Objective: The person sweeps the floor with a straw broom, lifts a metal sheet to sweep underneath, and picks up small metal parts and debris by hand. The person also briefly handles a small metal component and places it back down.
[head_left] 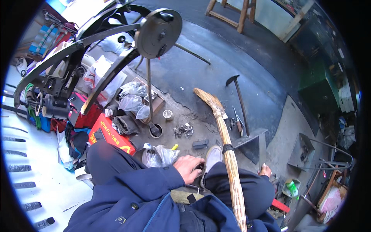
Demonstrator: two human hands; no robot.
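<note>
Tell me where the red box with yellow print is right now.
In the head view, the red box is left of centre, just beyond the person's left knee, up and left of the clear plastic bag.

Navy jacket (pixel 127 189), dark trousers (pixel 253 189).

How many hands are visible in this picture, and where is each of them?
2. The left hand is between the knees, just left of the pale shoe; the right hand is by the right knee, partly hidden.
</note>
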